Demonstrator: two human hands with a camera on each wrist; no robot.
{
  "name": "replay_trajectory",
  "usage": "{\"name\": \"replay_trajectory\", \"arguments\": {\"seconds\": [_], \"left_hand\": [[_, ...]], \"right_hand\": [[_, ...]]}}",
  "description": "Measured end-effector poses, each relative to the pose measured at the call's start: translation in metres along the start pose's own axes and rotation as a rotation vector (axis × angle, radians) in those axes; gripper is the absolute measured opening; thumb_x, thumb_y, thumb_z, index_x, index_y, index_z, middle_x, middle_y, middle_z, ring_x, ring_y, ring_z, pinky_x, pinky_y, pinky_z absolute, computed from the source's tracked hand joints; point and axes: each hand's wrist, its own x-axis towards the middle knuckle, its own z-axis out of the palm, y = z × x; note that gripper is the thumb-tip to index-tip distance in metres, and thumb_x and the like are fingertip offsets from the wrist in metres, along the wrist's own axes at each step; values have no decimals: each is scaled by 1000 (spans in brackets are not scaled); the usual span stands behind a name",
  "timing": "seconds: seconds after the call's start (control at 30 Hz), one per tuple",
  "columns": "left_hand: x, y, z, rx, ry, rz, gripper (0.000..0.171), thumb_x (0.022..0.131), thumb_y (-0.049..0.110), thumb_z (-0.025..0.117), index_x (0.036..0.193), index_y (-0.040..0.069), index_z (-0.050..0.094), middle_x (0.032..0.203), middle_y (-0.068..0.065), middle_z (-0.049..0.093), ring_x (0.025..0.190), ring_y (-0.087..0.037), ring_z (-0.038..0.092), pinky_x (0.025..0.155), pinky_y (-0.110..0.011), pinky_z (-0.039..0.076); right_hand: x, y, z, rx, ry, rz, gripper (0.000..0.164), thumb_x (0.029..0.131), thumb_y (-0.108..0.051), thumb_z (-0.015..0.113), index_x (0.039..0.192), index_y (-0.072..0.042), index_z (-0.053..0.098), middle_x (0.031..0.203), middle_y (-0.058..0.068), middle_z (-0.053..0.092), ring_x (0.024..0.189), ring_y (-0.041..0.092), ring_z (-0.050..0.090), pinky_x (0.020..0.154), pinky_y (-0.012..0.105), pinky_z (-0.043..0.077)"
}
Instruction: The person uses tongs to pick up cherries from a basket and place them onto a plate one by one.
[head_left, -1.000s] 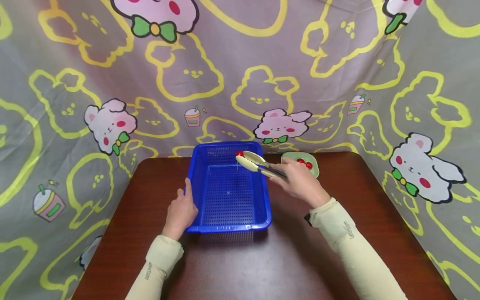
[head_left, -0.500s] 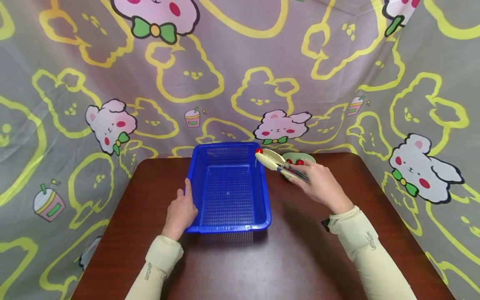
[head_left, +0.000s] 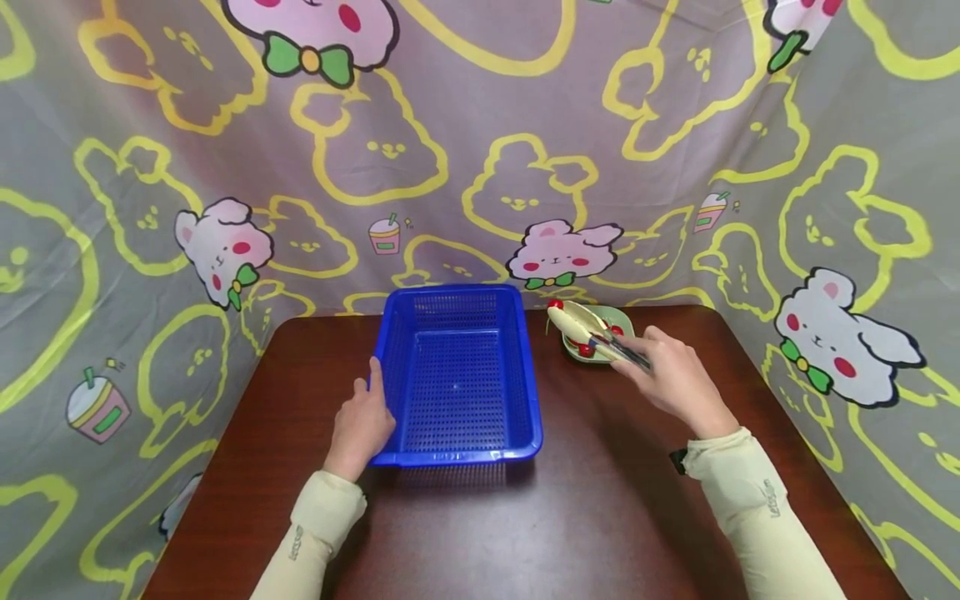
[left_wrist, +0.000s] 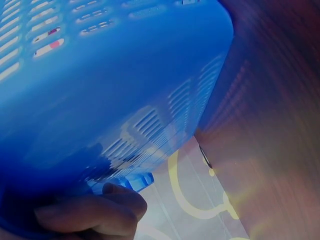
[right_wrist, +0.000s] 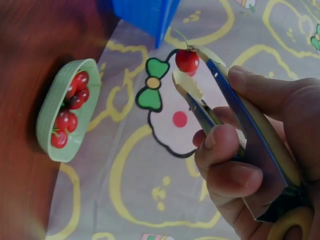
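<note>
My left hand [head_left: 362,427] holds the left side of a blue perforated plastic basket [head_left: 456,456]; in the left wrist view its curled fingers [left_wrist: 107,212] are at the rim. My right hand [head_left: 681,382] grips a pair of metal tongs [right_wrist: 250,130] with cream tips. Between those tips is a red cherry [right_wrist: 187,62] with a thin green stem, held up in the air. In the head view the tongs are above the left part of a small light green dish [head_left: 619,317]. Several red cherries [right_wrist: 75,100] lie in the dish, partly hidden by the tongs in the head view.
The basket and the dish stand on a dark reddish-brown table [head_left: 300,367], the dish at the back, right of the basket. A grey cloth [head_left: 450,117] with yellow outlines and cartoon figures hangs close behind the table and along both sides.
My right hand has moved right with the tongs and the cherry, from above the basket to above the dish. My left hand and the basket have stayed put.
</note>
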Motion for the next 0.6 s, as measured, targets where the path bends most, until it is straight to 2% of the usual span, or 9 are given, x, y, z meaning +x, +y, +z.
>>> {"name": "replay_trajectory", "arguments": {"seconds": [0.3,0.6], "left_hand": [[0,-2,1,-2,2,-3,84,93,6,60,163,-4,15,122,-36,53,57,-30,53,55,-47,51],[2,-2,2,0,-6,-11,83,95,8,57,164,-2,13,125,-36,53,57,-30,54,59,-49,53]], "right_hand": [[-11,20,6,-24,7,43,43,90,-22,79,128,-2,73,81,8,53,62,22,44,57,34,34],[-22,44,9,-67,-12,75,38,91,-22,77,123,0,74,82,11,57,63,24,47,57,40,39]]}}
